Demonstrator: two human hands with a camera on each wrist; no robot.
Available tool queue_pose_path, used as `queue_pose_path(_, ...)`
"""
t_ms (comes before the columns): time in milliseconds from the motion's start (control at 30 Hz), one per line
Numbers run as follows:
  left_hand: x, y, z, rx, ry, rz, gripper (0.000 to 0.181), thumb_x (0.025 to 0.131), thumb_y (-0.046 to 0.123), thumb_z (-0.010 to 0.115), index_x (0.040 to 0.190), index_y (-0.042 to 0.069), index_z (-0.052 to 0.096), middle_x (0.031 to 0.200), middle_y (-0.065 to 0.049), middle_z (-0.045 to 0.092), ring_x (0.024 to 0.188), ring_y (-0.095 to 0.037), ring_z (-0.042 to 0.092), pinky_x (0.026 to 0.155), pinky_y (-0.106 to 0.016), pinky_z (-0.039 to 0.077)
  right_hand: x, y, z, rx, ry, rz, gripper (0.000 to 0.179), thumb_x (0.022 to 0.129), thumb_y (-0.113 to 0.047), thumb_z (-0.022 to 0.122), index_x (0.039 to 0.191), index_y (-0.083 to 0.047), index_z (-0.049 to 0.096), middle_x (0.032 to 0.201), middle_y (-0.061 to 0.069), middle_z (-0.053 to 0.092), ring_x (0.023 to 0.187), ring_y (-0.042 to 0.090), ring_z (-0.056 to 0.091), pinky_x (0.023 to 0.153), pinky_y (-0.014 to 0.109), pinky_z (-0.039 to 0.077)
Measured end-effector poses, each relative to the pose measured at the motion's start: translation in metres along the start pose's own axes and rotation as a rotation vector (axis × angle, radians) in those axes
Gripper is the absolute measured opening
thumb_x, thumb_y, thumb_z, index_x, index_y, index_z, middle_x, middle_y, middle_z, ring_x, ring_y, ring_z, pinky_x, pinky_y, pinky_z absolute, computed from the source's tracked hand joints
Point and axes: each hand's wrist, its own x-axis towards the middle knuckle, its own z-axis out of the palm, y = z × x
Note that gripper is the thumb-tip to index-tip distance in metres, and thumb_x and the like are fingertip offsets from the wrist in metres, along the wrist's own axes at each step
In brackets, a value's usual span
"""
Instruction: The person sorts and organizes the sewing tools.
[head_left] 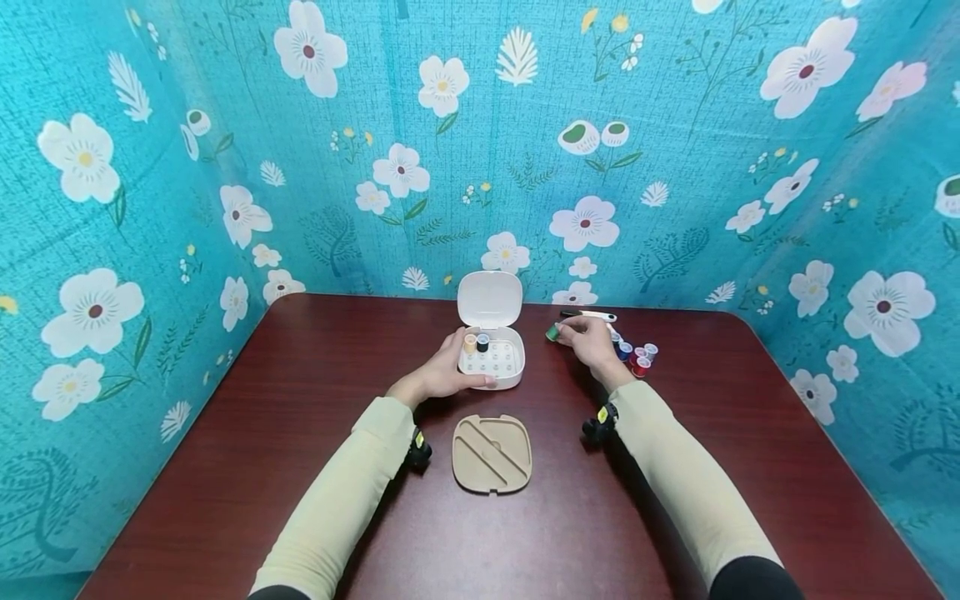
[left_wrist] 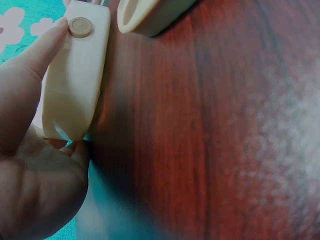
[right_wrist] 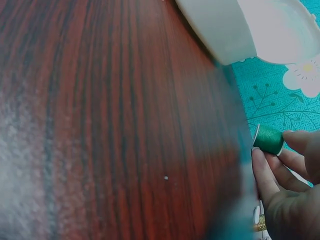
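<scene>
Left hand grips white box, probably steadying it; right hand pinches green spool, other spools beside it.

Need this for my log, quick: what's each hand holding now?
Left hand: holding the white rounded plastic box.
Right hand: pinching a green cylindrical thread spool.
</scene>
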Motion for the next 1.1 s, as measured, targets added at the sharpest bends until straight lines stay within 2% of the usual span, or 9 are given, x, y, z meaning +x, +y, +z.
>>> queue_pose_path(133, 0.001, -0.001, 0.001, 0.007, 0.001, -0.002, 0.101, 0.084, 0.034, 0.086, 0.158, 0.008, 0.022, 0.153, -0.021, 0.031, 0.137, -0.032, 0.036, 0.113, -0.048, 0.032, -0.003, -0.001, 0.001, 0.017, -0.009, -0.017, 0.033, 0.106, -0.013, 0.058, 0.129, 0.010, 0.061, 0.123, 0.028, 0.063, 0.100, 0.023, 0.071, 0.091, 0.031, 0.055)
queue_pose_path(267, 0.001, -0.002, 0.001, 0.003, 0.000, -0.003, 0.101, 0.084, 0.035, 0.086, 0.158, 0.008, 0.023, 0.153, -0.019, 0.031, 0.137, -0.031, 0.036, 0.114, -0.047, 0.032, -0.006, -0.002, 0.002, 0.021, -0.022, -0.018, 0.033, 0.106, -0.014, 0.057, 0.129, 0.010, 0.062, 0.123, 0.027, 0.063, 0.102, 0.026, 0.070, 0.089, 0.029, 0.056)
queue_pose_path(500, -0.001, 0.001, 0.000, 0.013, 0.001, -0.009, 0.101, 0.085, 0.035, 0.085, 0.159, 0.008, 0.022, 0.155, -0.020, 0.029, 0.138, -0.032, 0.035, 0.115, -0.047, 0.031, -0.009, -0.006, 0.002, -0.010, -0.036, -0.036, 0.036, 0.107, -0.017, 0.057, 0.131, 0.009, 0.061, 0.124, 0.028, 0.064, 0.109, 0.035, 0.070, 0.092, 0.033, 0.055)
queue_pose_path(1100, 0.000, 0.002, 0.001, 0.008, 0.007, -0.001, 0.098, 0.086, 0.033, 0.085, 0.158, 0.007, 0.023, 0.153, -0.020, 0.031, 0.138, -0.033, 0.035, 0.115, -0.048, 0.031, -0.014, -0.016, 0.012, -0.022, -0.067, -0.049, 0.032, 0.105, -0.019, 0.061, 0.124, 0.007, 0.065, 0.116, 0.026, 0.068, 0.104, 0.033, 0.072, 0.093, 0.040, 0.055)
